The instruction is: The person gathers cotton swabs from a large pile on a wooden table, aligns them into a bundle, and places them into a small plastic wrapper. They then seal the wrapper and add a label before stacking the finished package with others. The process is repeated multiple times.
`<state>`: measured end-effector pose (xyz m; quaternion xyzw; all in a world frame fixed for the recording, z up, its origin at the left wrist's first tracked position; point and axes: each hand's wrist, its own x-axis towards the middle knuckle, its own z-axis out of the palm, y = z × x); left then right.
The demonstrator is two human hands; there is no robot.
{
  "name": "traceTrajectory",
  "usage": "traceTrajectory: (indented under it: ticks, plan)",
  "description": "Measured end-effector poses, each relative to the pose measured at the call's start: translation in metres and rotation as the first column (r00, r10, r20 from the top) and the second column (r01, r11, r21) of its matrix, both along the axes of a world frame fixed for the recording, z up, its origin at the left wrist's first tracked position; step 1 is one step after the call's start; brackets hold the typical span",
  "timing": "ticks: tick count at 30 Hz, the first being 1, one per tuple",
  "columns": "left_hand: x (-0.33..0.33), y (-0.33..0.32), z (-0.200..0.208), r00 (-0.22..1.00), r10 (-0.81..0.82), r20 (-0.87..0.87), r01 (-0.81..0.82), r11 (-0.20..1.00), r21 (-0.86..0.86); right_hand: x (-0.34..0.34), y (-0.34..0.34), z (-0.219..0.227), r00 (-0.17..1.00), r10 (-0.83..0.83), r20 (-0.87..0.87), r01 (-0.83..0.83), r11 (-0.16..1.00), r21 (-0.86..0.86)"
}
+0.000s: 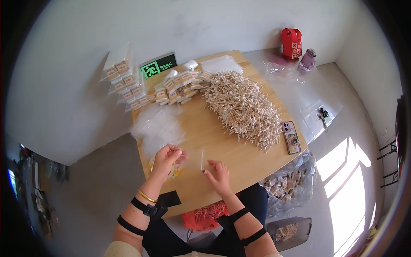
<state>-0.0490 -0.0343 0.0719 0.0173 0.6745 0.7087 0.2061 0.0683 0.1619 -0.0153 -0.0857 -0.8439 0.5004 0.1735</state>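
My left hand (168, 159) pinches a small clear zip bag (195, 159) above the near part of the wooden table (201, 137). Close to the bag's right edge is my right hand (219, 175), thumb and fingers apart; whether the thumb touches the bag is hard to tell. Beyond my left hand lies a loose spread of clear plastic bags (158, 126). A large heap of cotton swabs (244, 107) covers the table's right half. Small packed bags of swabs (180, 85) are piled toward the back. Some yellow-and-white slips (174, 172) lie partly behind my left hand.
Stacked packs (124, 81) rise at the back left beside a green exit sign (158, 66). A phone (291, 137) rests at the right edge. Below are a bag of packets (284, 186), a grey bin (297, 233) and a red bag (203, 216).
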Motion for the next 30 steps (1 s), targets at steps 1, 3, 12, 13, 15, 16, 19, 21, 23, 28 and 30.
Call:
traceTrajectory:
  ticks: [1,3,12,13,15,16,19,21,23,28,30]
  plan:
    - [0.022,-0.01,0.0,0.998,0.05,0.046,-0.051,0.999,0.016,0.003,0.001,0.009,0.993,0.11,0.047,-0.088,0.937,-0.338]
    - [0.061,-0.023,-0.003,0.98,0.176,0.093,-0.182,0.981,0.066,0.011,0.001,0.032,0.944,0.328,0.03,-0.146,0.499,-0.854]
    - [0.163,-0.071,-0.002,0.849,0.522,-0.081,-0.523,0.852,0.013,0.065,-0.056,0.048,0.837,0.541,0.087,-0.301,0.586,-0.752]
    - [0.169,-0.077,0.002,0.805,0.502,-0.316,-0.558,0.821,-0.119,0.069,-0.058,0.054,0.839,0.537,0.09,-0.32,0.62,-0.717]
    - [0.184,-0.092,0.013,0.703,0.176,-0.689,-0.595,0.676,-0.435,0.077,-0.064,0.066,0.848,0.517,0.117,-0.362,0.725,-0.586]
    - [0.192,-0.09,0.028,0.77,0.139,-0.622,-0.484,0.762,-0.429,0.08,-0.068,0.078,0.856,0.499,0.135,-0.384,0.789,-0.48]
    - [0.208,-0.075,0.048,0.84,0.027,-0.542,-0.253,0.903,-0.348,0.09,-0.087,0.101,0.871,0.476,0.118,-0.442,0.866,-0.233]
    - [0.216,-0.076,0.05,0.843,0.037,-0.536,-0.306,0.854,-0.421,0.096,-0.099,0.113,0.874,0.475,0.102,-0.46,0.876,-0.144]
    - [0.22,-0.08,0.051,0.827,0.029,-0.561,-0.33,0.833,-0.444,0.103,-0.106,0.124,0.876,0.47,0.112,-0.46,0.882,-0.105]
    - [0.231,-0.09,0.063,0.858,-0.069,-0.509,-0.274,0.777,-0.566,0.109,-0.111,0.122,0.89,0.453,0.051,-0.454,0.891,0.0]
    - [0.233,-0.093,0.07,0.858,-0.135,-0.495,-0.25,0.733,-0.632,0.11,-0.112,0.127,0.893,0.448,0.036,-0.45,0.889,0.088]
